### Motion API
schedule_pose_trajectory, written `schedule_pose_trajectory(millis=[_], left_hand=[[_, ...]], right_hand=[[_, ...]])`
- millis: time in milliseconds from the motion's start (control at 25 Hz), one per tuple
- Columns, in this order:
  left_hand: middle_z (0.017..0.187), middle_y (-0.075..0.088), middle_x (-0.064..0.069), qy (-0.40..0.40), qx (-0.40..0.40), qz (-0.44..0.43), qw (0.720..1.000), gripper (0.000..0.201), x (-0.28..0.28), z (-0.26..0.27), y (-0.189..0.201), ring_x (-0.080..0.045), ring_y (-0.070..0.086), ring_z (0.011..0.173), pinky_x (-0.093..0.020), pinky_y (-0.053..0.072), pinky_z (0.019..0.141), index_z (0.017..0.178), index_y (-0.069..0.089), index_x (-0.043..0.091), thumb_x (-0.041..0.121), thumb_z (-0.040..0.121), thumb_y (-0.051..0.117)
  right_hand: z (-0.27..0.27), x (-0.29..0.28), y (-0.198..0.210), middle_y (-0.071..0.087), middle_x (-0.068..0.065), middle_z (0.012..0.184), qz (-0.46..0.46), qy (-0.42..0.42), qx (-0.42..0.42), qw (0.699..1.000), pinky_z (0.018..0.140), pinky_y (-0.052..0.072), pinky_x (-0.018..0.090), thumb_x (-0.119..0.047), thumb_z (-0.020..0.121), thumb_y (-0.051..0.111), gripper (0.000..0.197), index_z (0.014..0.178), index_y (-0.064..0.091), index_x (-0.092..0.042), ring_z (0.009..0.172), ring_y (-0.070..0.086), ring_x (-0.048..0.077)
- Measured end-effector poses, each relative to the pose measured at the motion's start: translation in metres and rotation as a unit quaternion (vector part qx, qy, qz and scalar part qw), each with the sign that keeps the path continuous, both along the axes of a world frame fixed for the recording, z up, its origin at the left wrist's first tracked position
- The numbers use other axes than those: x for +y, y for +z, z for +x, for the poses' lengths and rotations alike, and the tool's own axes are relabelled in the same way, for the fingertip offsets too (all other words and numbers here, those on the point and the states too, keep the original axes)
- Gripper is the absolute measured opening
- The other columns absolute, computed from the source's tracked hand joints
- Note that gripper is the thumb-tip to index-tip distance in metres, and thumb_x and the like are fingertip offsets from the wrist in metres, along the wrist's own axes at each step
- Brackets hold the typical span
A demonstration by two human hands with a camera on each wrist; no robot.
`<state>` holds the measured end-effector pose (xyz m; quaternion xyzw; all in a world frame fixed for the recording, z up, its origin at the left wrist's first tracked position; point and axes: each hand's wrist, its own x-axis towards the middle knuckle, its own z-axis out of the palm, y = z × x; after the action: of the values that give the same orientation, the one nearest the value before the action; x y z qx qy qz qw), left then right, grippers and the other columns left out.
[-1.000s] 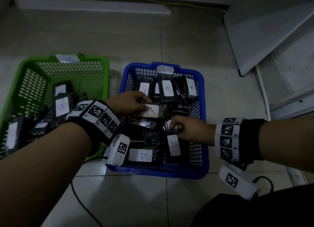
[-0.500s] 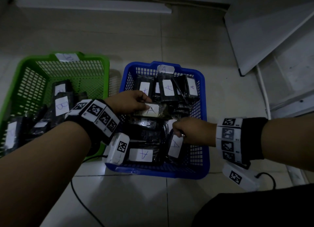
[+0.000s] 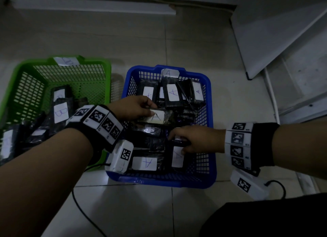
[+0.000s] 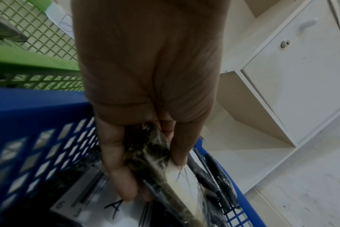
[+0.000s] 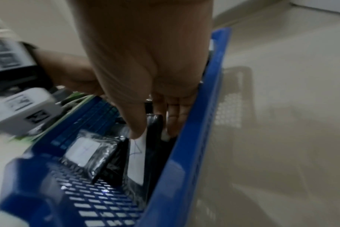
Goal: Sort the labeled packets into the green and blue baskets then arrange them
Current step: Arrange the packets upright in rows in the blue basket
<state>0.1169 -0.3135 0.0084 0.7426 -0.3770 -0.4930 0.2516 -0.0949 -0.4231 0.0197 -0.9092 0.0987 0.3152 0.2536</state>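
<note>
The blue basket (image 3: 211, 123) holds several black packets with white "A" labels. My left hand (image 3: 150, 111) pinches one A packet (image 3: 159, 116) flat over the basket's middle; in the left wrist view its thumb and fingers (image 4: 116, 173) close on that packet's (image 4: 155, 155) end. My right hand (image 3: 177, 144) grips another A packet (image 3: 177, 158) standing on edge at the front right; in the right wrist view this packet (image 5: 155, 127) sits between thumb and fingers beside the blue wall (image 5: 194, 138). The green basket (image 3: 16, 88) on the left holds several "B" packets (image 3: 61, 112).
Both baskets stand on a pale tiled floor. White cabinet panels (image 3: 283, 41) lean at the right and a low ledge (image 3: 88, 8) runs along the back. A black cable (image 3: 83, 212) trails on the floor in front of the baskets. A dark cloth (image 3: 265, 219) lies at the lower right.
My right hand has shifted its packet slightly toward the front right of the blue basket and stood it more on edge. The left hand has kept hold of its packet in place.
</note>
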Motion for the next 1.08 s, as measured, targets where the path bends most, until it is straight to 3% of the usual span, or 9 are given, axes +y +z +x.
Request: schedule_pose_trajectory(millis=[120, 240, 360, 440, 520, 640, 840, 960, 1080], left_hand=[[0.108, 0.067, -0.001, -0.001, -0.001, 0.003, 1.000, 0.019, 0.001, 0.002, -0.002, -0.018, 0.065, 0.093, -0.038, 0.056, 0.087, 0.105, 0.063, 0.025, 0.023, 0.087, 0.065], [0.108, 0.068, -0.001, 0.000, -0.003, 0.001, 1.000, 0.019, 0.001, 0.002, -0.001, -0.019, 0.065, 0.094, -0.038, 0.055, 0.088, 0.105, 0.064, 0.025, 0.023, 0.087, 0.065], [0.105, 0.068, -0.001, -0.004, -0.010, -0.003, 1.000, 0.020, 0.000, 0.001, 0.001, -0.015, 0.063, 0.089, -0.035, 0.054, 0.088, 0.108, 0.063, 0.021, 0.019, 0.088, 0.063], [0.105, 0.068, -0.001, -0.009, -0.017, -0.004, 1.000, 0.021, 0.000, 0.001, 0.002, -0.015, 0.063, 0.089, -0.035, 0.053, 0.090, 0.109, 0.063, 0.020, 0.020, 0.089, 0.063], [0.107, 0.068, -0.001, -0.010, -0.020, -0.002, 1.000, 0.022, 0.001, 0.002, 0.001, -0.015, 0.064, 0.092, -0.034, 0.052, 0.091, 0.110, 0.063, 0.021, 0.021, 0.088, 0.063], [0.108, 0.068, 0.000, -0.009, -0.018, 0.001, 1.000, 0.024, 0.001, 0.001, 0.001, -0.014, 0.064, 0.093, -0.032, 0.052, 0.091, 0.112, 0.063, 0.020, 0.021, 0.088, 0.063], [0.106, 0.067, 0.002, -0.013, -0.028, -0.001, 1.000, 0.026, 0.001, -0.002, 0.005, -0.011, 0.062, 0.090, -0.020, 0.048, 0.081, 0.114, 0.062, 0.019, 0.021, 0.089, 0.062], [0.104, 0.068, 0.002, -0.012, -0.034, -0.003, 0.999, 0.025, 0.001, -0.002, 0.007, -0.010, 0.062, 0.088, -0.019, 0.048, 0.078, 0.114, 0.062, 0.020, 0.022, 0.089, 0.062], [0.103, 0.068, 0.004, -0.020, -0.040, 0.000, 0.999, 0.024, 0.001, -0.001, 0.006, -0.007, 0.062, 0.085, -0.019, 0.047, 0.076, 0.113, 0.062, 0.024, 0.024, 0.089, 0.063]], right_hand=[[0.006, -0.003, 0.012, 0.060, 0.005, 0.102, -0.048, 0.068, 0.031, 0.996, 0.070, 0.039, 0.023, -0.024, 0.086, 0.064, 0.035, 0.118, 0.055, -0.013, 0.091, 0.055, 0.016], [0.015, -0.017, 0.022, 0.051, -0.004, 0.090, -0.046, 0.044, 0.098, 0.993, 0.062, 0.038, 0.026, -0.018, 0.084, 0.065, 0.037, 0.117, 0.049, -0.015, 0.085, 0.049, 0.016], [0.010, -0.010, 0.014, 0.058, 0.000, 0.109, -0.049, 0.060, 0.131, 0.988, 0.070, 0.038, 0.023, -0.018, 0.085, 0.065, 0.039, 0.121, 0.049, -0.012, 0.090, 0.049, 0.015], [0.003, 0.000, 0.000, 0.061, 0.011, 0.116, -0.086, 0.077, 0.104, 0.988, 0.078, 0.042, 0.028, -0.018, 0.088, 0.062, 0.029, 0.112, 0.054, -0.006, 0.098, 0.056, 0.022], [-0.004, 0.006, -0.012, 0.063, 0.014, 0.116, -0.104, 0.065, 0.062, 0.991, 0.084, 0.039, 0.025, -0.016, 0.093, 0.054, 0.015, 0.104, 0.059, -0.007, 0.107, 0.057, 0.024], [-0.012, 0.011, -0.022, 0.061, 0.014, 0.117, -0.128, 0.057, 0.029, 0.990, 0.079, 0.037, 0.024, -0.009, 0.097, 0.042, 0.023, 0.109, 0.062, -0.004, 0.107, 0.056, 0.023], [-0.011, 0.016, -0.022, 0.059, 0.017, 0.113, -0.123, 0.077, 0.009, 0.989, 0.068, 0.031, 0.025, -0.008, 0.095, 0.046, 0.018, 0.110, 0.054, -0.003, 0.093, 0.055, 0.022], [-0.012, 0.023, -0.018, 0.055, 0.014, 0.108, -0.098, 0.088, 0.037, 0.991, 0.071, 0.033, 0.025, -0.011, 0.086, 0.061, 0.026, 0.110, 0.056, -0.002, 0.096, 0.053, 0.025], [-0.018, 0.027, -0.023, 0.053, 0.016, 0.121, -0.119, 0.153, 0.047, 0.980, 0.083, 0.035, 0.029, -0.004, 0.095, 0.041, 0.027, 0.117, 0.056, -0.002, 0.107, 0.050, 0.027]])
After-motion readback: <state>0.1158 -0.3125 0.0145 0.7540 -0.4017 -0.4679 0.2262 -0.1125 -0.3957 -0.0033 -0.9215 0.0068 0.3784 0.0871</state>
